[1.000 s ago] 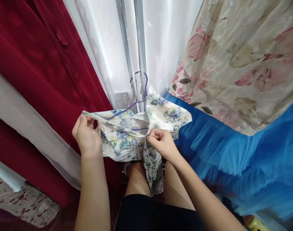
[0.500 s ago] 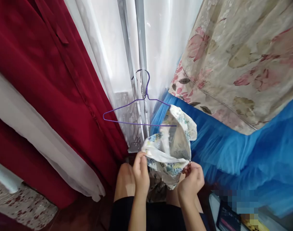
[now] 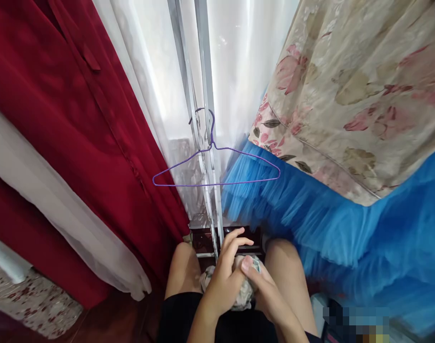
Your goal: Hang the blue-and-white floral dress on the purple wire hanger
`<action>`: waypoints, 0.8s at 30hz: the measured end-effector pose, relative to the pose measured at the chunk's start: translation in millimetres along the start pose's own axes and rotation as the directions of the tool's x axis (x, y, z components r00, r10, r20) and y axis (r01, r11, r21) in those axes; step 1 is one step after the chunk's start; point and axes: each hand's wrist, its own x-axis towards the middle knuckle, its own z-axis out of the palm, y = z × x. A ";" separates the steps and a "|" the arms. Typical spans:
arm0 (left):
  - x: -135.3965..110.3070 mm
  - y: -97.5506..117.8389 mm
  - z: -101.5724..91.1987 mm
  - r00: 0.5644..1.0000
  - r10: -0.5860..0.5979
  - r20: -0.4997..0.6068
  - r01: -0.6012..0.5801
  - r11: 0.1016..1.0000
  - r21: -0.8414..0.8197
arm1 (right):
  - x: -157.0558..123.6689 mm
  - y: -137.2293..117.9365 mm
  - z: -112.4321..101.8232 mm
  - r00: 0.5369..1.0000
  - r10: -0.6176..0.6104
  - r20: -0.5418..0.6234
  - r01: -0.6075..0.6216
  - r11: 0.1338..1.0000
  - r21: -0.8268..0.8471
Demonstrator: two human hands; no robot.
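A white garment with a blue, yellow and green floral print (image 3: 244, 297) lies bunched in my lap, partly hidden under both hands. My left hand (image 3: 226, 276) is over it, its fingers stretched forward and apart. Close against it, my right hand (image 3: 269, 288) has its thumb on top. Cloth shows around that thumb, while the other fingers are hidden below. In front of me a purple wire hanger (image 3: 217, 184) hangs bare by its hook from a pale metal upright (image 3: 205, 57).
Red curtain-like cloth (image 3: 96, 143) and white fabric hang at left. To the right hang a beige floral cloth (image 3: 346, 95) and blue tulle (image 3: 328, 228). My knees flank the hands. At lower right stands a pale surface with a dark object, partly blurred out.
The floral garment has come off the hanger's right end and down into my lap. Both hands have moved together, and my left fingers have spread from their pinch on the cloth.
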 end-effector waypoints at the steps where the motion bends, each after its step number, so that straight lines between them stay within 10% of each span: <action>1: -2.8 -1.9 -4.3 0.997 -0.037 0.072 0.042 0.997 -0.066 | -3.5 -2.8 2.0 0.997 0.039 0.062 -0.038 0.999 -0.019; 4: -18.9 -11.9 -12.8 0.963 -0.135 0.234 0.179 0.968 -0.178 | -13.4 -11.3 2.0 0.984 0.109 0.142 -0.109 0.994 -0.011; 8: -48.1 -37.8 -20.9 0.921 -0.276 0.276 0.271 0.961 0.054 | -23.0 -20.0 -9.6 0.985 0.166 -0.037 -0.154 0.963 0.220; 17: -23.9 -88.1 -75.5 0.985 -0.094 0.148 -0.018 0.784 0.621 | -40.5 -45.9 -5.5 0.965 0.223 -0.140 -0.195 0.963 0.188; 21: -6.6 -93.6 -121.4 1.000 -0.010 0.012 0.000 0.746 0.666 | -21.1 -70.2 -10.9 0.994 0.087 0.059 -0.071 0.971 -0.228; 24: 3.7 -93.8 -167.1 0.997 0.065 -0.045 -0.014 0.707 0.707 | 9.3 -90.2 -20.7 0.951 0.004 0.310 0.179 0.810 -0.558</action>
